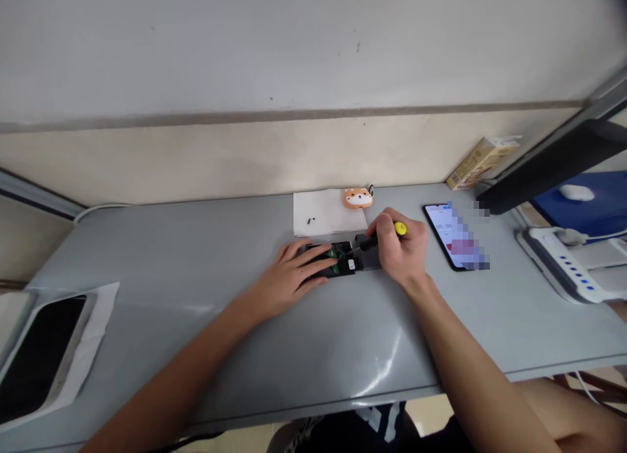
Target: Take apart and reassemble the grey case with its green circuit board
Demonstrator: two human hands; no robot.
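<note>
My left hand (289,273) rests over a small black electronic device (351,264) with a green circuit board showing. Its fingers spread across the top and its thumb lies along the near edge, holding the device against the desk. In my right hand (402,247) is a screwdriver (400,228) with a dark handle and a yellow end cap. The screwdriver tilts down to the left, its tip at the right part of the device. Fingers partly cover the exact contact point. A dark grey block-like piece (367,260) sits under my right hand, partly hidden.
Several tiny dark screws (309,220) lie on white paper (318,205) behind the device, beside an orange animal-face case (358,198). To the right are a lit phone (448,234), a power strip (563,264) and a box (482,162). A black-screened tablet-like device (42,355) lies far left.
</note>
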